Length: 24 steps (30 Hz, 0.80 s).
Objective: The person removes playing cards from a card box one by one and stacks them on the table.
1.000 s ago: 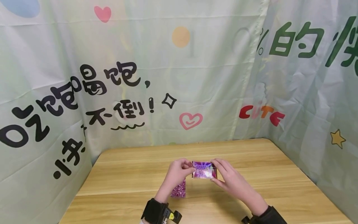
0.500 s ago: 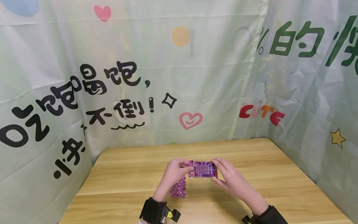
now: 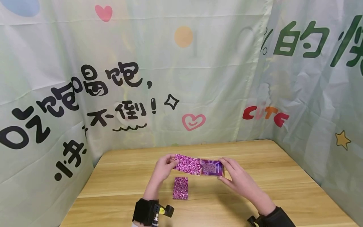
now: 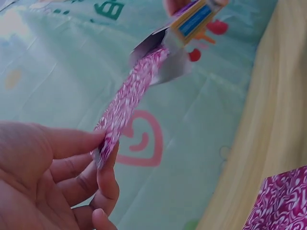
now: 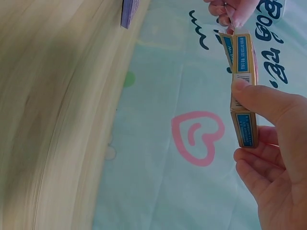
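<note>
Between thumb and fingers, my left hand (image 3: 164, 168) pinches the outer end of a pink-and-white swirl-patterned card (image 3: 187, 164). The card's other end lies at the open end of a small purple box (image 3: 212, 167), which my right hand (image 3: 241, 181) grips by its far end. In the left wrist view the card (image 4: 127, 100) reaches into the box mouth, beside lifted flaps (image 4: 172, 69). The right wrist view shows the box's narrow gold-and-blue side (image 5: 243, 62) under my right thumb. Both hands are above the table. Whether one card or several are held, I cannot tell.
A swirl-patterned stack (image 3: 180, 188) lies on the wooden table (image 3: 127, 183), below and between the hands. Printed cloth (image 3: 170, 78) hangs behind the table and along both sides.
My left hand has moved left and slightly up, drawing the patterned card out of the box. The stack on the table is now uncovered. My right hand has shifted slightly right.
</note>
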{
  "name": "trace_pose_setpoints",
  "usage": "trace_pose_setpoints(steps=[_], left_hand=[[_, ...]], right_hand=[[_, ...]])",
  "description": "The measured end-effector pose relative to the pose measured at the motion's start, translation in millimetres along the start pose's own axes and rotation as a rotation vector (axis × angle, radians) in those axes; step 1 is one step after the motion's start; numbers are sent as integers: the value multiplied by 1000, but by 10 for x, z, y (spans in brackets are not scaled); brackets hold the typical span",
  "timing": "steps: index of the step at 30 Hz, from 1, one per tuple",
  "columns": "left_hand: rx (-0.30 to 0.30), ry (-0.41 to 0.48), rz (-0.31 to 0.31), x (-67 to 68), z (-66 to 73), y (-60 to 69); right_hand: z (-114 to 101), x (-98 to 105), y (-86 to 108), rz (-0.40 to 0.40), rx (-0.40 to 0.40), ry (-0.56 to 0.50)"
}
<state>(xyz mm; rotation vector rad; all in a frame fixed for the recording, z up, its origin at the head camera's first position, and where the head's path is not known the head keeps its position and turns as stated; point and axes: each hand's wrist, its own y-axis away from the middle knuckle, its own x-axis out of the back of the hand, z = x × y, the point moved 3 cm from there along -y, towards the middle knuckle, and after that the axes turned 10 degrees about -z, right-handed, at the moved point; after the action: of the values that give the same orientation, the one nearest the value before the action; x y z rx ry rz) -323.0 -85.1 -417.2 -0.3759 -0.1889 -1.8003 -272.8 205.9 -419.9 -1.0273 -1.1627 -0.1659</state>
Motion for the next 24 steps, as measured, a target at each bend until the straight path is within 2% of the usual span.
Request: trace_pose_setpoints(steps=[5, 9, 15, 19, 24], left_hand=[[11, 12, 55, 83, -25, -10], [34, -56, 69, 82, -65, -25], [58, -231, -16, -32, -201, -68], [79, -252, -60, -148, -344, -88], [104, -266, -64, -258, -504, -89]], right_hand=[[31, -1, 7, -4, -5, 2], [40, -4, 6, -9, -9, -2], [37, -11, 5, -16, -10, 2], [35, -19, 9, -22, -8, 2], [34, -24, 14, -20, -5, -1]])
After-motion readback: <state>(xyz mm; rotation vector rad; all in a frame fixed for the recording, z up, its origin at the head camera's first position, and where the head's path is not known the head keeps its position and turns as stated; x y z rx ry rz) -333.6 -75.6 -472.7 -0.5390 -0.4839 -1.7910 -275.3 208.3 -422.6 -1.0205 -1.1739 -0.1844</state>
